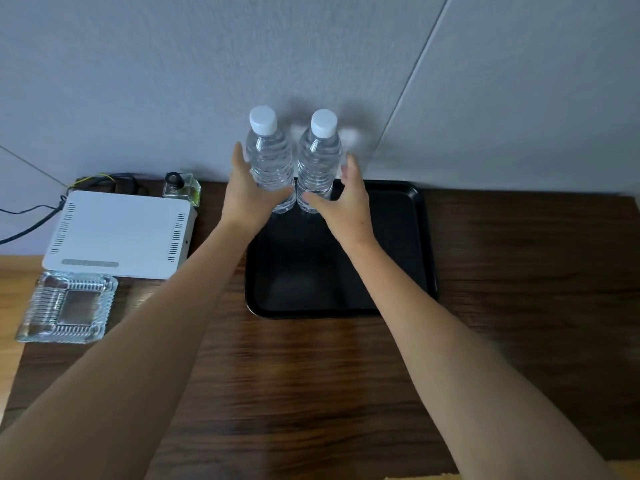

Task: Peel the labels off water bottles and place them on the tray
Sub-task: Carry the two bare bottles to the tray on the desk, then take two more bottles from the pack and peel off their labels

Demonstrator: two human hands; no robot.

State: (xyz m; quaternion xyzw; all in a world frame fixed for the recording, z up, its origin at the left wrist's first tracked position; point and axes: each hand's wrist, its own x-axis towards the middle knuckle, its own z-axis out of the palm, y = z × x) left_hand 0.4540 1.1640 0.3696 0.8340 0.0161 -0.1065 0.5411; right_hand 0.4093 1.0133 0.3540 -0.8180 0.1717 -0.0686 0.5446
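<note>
Your left hand point(247, 197) is gripping one bare bottle point(268, 157), your right hand point(346, 199) the other bottle point(318, 161), over the tray point(424, 237). They are nearly touching; a bump while setting down could topple both.

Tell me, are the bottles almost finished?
Nearly. Both bottles look bare, with no label showing: the left bottle and the right bottle. Each stands upright at the far end of the black tray. The left hand and right hand are at their sides, perhaps setting them down or letting go. No peeled labels are in view.
</note>
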